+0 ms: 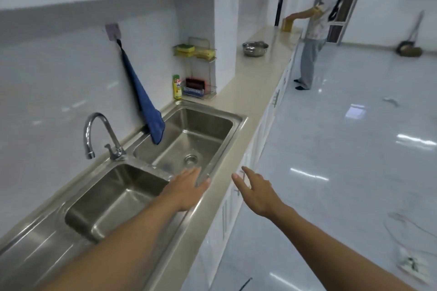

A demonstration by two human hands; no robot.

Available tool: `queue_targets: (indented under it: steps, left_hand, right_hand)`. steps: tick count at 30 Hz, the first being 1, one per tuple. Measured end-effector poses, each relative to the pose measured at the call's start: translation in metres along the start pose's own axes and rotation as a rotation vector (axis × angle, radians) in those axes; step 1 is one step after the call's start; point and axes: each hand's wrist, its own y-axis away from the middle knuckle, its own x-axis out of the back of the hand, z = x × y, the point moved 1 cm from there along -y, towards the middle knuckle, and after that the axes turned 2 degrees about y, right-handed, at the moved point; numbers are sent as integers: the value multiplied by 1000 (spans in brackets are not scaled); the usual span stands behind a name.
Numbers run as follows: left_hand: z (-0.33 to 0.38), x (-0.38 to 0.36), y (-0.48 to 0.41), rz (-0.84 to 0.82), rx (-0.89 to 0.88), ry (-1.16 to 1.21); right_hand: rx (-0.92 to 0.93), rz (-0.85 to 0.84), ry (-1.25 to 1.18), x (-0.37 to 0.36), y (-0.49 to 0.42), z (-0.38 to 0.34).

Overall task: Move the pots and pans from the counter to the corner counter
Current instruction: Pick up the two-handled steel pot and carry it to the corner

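Note:
A steel pot (255, 48) stands far off on the beige counter (248, 85), well beyond my reach. My left hand (189, 186) stretches forward over the front rim of the double steel sink (227, 139), fingers straight, holding nothing. My right hand (256, 190) reaches out just past the counter's front edge, over the cabinet fronts, fingers spread and empty. No other pot or pan shows in this view.
A tap (99, 134) and a hanging blue towel (142, 94) are behind the sink. A wire rack with sponges (196, 68) and a soap bottle (177, 86) stand against the wall. Another person (316, 30) stands at the counter's far end. A glossy white floor (343, 149) lies to the right.

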Motion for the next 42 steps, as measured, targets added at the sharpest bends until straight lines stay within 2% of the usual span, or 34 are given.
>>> queue_targets:
  steps: [8, 13, 26, 31, 42]
  left_hand:
    - [60, -6, -116, -26, -192, -82]
    - [110, -11, -197, -41, -243, -91]
    - [246, -12, -386, -11, -250, -80]
    - [270, -3, -457, -14, -229, -91]
    - [311, 35, -638, -45, -292, -139]
  right_hand:
    - [-104, 100, 7, 52, -67, 44]
    - [-151, 158, 4, 94, -126, 85]
    - [-122, 147, 17, 234, -288, 187]
    - [-124, 112, 13, 262, -356, 206]
    - [-158, 184, -9, 324, -506, 228]
